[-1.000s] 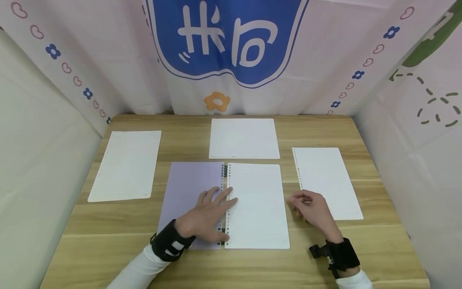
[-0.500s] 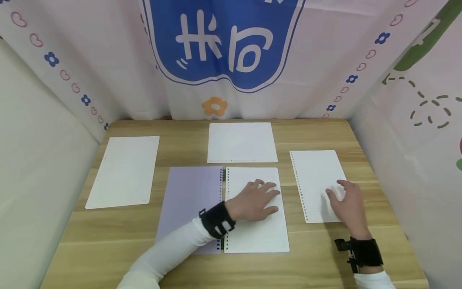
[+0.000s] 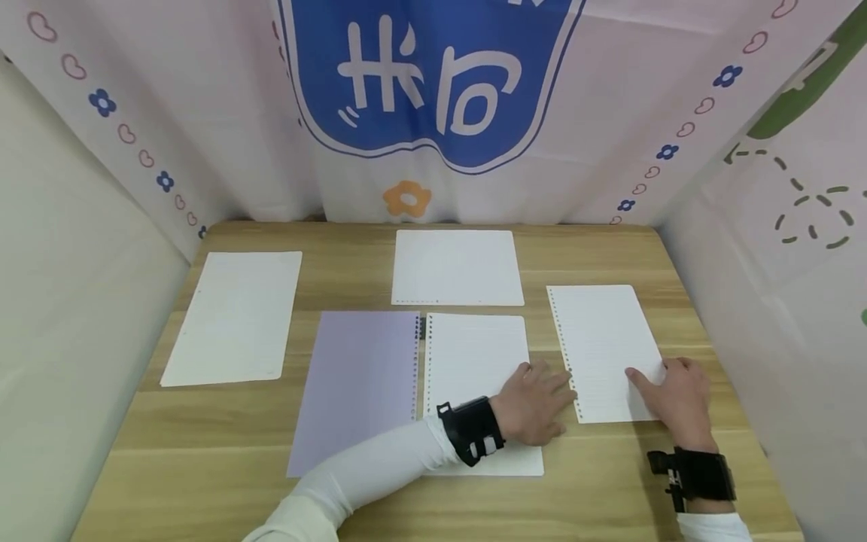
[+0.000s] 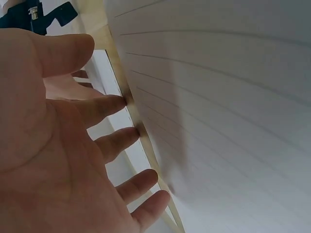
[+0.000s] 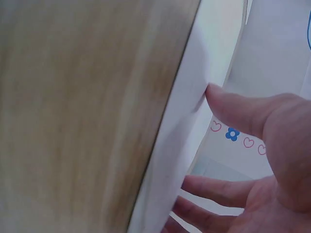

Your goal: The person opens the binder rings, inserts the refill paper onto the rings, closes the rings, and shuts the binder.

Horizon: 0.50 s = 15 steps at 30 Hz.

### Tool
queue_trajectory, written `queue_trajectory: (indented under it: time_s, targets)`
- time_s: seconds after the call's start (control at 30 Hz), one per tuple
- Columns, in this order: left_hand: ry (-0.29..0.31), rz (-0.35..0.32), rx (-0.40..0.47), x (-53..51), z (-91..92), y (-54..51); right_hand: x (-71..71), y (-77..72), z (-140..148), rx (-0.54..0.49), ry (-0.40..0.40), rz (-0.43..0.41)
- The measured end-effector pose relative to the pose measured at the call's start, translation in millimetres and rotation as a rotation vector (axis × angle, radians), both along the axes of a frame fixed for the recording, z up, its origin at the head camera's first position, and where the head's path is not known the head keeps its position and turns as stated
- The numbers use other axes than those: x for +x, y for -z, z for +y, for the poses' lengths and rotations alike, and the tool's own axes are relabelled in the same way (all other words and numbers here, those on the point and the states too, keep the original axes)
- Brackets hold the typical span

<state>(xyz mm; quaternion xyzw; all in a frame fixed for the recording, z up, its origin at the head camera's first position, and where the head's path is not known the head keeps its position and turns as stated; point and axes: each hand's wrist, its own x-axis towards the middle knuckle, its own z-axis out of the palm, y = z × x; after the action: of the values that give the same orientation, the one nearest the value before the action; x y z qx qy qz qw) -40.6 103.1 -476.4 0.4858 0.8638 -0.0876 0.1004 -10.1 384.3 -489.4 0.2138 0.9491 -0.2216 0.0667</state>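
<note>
In the head view my left hand point(image 3: 535, 406) lies over the right edge of the ruled page stack point(image 3: 474, 361), beside the lilac cover point(image 3: 362, 376). Its fingers are spread, and the fingertips reach the punched left edge of a separate ruled sheet point(image 3: 596, 339). In the left wrist view the fingers point(image 4: 116, 145) are straight and hold nothing. My right hand point(image 3: 684, 399) is at that sheet's lower right edge. Its thumb touches the top face, seen in the right wrist view with the other fingers point(image 5: 218, 191) apart from it along the edge.
One ruled sheet point(image 3: 233, 316) lies at the left of the wooden table point(image 3: 223, 444). Another sheet point(image 3: 457, 267) lies sideways at the back centre. A printed curtain point(image 3: 433, 113) hangs behind the table, with pale fabric walls at both sides.
My left hand has slid right, from the gap beside the lilac cover across the page stack to its right edge. My right hand has moved from the separate sheet's left side to its right edge.
</note>
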Motion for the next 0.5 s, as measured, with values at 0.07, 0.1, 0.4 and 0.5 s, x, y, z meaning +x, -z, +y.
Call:
queue_trajectory:
  time_s: [0.07, 0.1, 0.4, 0.5]
  targets:
    - [-0.004, 0.011, -0.013, 0.4, 1.5, 0.3, 1.4, 0.0, 3.5, -0.036, 0.036, 0.042]
    - [-0.004, 0.014, -0.017, 0.3, 1.9, 0.5, 2.1, 0.1, 6.0, -0.055, 0.059, 0.068]
    - [-0.006, -0.027, -0.013, 0.3, 0.0, -4.1, 5.9, 0.5, 24.7, -0.119, 0.144, 0.133]
    - [-0.006, -0.061, -0.009, 0.2, -1.3, -5.8, 5.1, 1.2, 27.3, -0.106, 0.128, 0.113]
